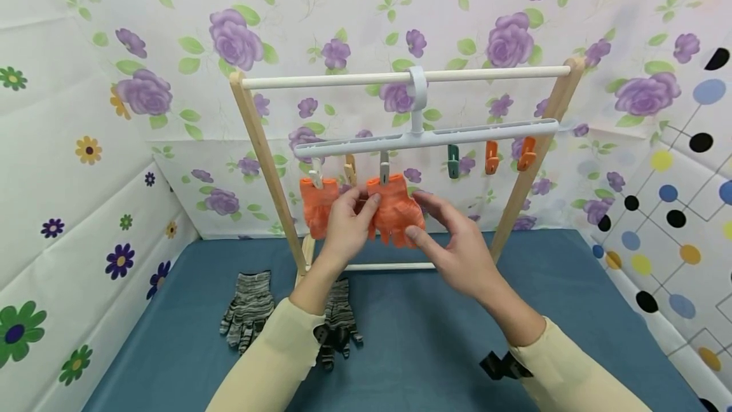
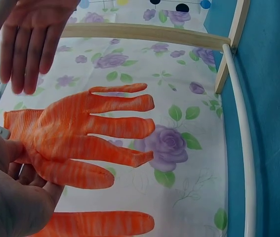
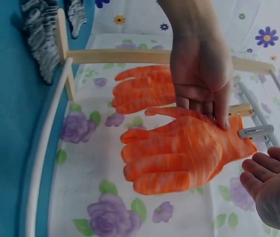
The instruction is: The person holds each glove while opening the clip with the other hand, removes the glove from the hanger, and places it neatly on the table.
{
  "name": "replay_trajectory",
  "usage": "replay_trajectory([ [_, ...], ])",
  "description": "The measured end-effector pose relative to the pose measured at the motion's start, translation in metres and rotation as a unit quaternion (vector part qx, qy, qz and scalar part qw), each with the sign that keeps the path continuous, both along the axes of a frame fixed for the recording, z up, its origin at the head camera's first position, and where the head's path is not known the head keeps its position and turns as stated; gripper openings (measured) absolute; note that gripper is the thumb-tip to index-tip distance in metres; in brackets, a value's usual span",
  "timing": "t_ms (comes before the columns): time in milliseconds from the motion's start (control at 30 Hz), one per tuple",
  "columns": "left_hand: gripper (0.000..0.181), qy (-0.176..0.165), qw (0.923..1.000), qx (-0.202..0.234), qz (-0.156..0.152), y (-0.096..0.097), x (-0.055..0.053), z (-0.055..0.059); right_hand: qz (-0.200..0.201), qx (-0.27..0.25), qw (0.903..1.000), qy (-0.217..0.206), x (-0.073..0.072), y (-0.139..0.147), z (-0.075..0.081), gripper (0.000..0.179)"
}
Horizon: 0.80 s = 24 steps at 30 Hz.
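Note:
An orange knit glove hangs fingers-down by its cuff from a grey clothes peg on a pale hanger. My left hand pinches that glove's edge near the cuff between thumb and fingers, as the left wrist view shows. On the glove's other side is my right hand, its fingers extended and apart from the glove in the right wrist view. A second orange glove hangs to the left from a white peg.
The hanger hooks over the white top rail of a wooden-sided rack. Tan, green and orange pegs also hang there. Two grey striped gloves, one at left and one nearer the middle, lie on the blue surface.

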<state>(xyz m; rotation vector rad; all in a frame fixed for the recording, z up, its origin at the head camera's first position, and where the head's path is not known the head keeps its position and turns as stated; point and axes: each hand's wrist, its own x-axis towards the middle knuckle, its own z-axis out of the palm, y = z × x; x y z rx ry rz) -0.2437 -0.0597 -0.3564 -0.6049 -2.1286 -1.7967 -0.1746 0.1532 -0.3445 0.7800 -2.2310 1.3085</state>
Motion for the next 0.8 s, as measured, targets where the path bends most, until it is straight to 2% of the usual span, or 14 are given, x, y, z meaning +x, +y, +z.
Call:
replay_trajectory([
  [400, 0.023, -0.008, 0.9999, 0.006, -0.014, -0.001, 0.004, 0.0, 0.021, -0.038, 0.9988, -0.025, -0.034, -0.02, 0.025, 0.055],
  [533, 0.023, -0.011, 0.9998, 0.006, -0.017, -0.001, 0.004, -0.001, 0.043, -0.066, 0.9966, -0.026, -0.046, -0.027, 0.033, 0.054],
  [800, 0.02, -0.004, 0.9997, 0.011, -0.024, 0.001, 0.004, -0.001, 0.057, -0.089, 0.9935, -0.043, -0.057, -0.034, 0.042, 0.049],
])
